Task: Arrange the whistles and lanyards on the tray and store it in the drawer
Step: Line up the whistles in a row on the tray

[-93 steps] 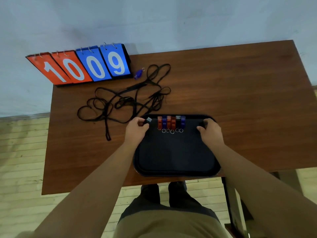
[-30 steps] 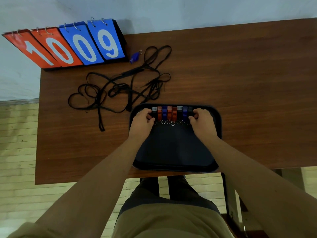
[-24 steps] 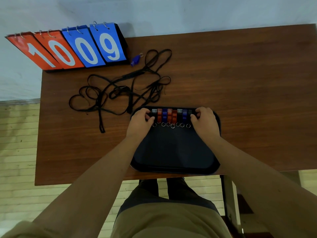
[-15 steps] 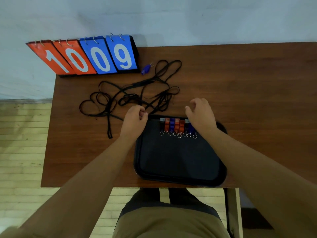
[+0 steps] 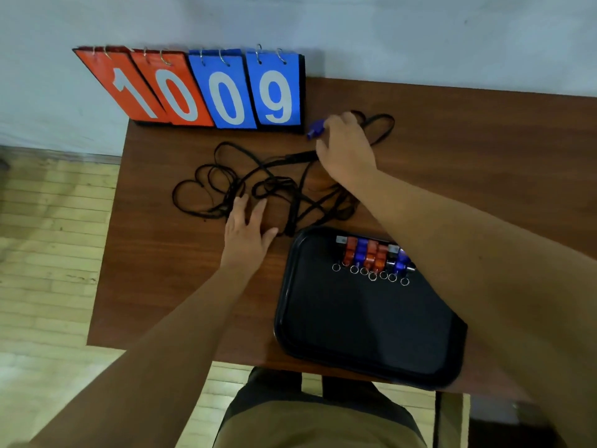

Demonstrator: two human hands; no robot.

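Whistles (image 5: pixel 371 255), orange, blue and black, lie packed side by side in one row along the far edge of the black tray (image 5: pixel 355 318), their key rings pointing toward the near edge. The tray sits at the near edge of the wooden table (image 5: pixel 161 253) and slightly overhangs it. One more blue whistle (image 5: pixel 315 129) lies apart at the far edge of the table, just beside the right end of the flip scoreboard (image 5: pixel 206 92).

The right hand (image 5: pixel 345 147) is on it, fingers curled over its right end; whether they actually grip it cannot be made out. The right forearm crosses above the tray's right side.

The black lanyards (image 5: pixel 265 185) lie in a loose tangle on the table between the scoreboard and the tray. The left hand (image 5: pixel 247 227) lies flat at the tangle's near side, fingers straight and spread, the fingertips touching the cords and holding nothing.

The scoreboard stands at the table's far left corner, showing 10 in orange and 09 in blue.
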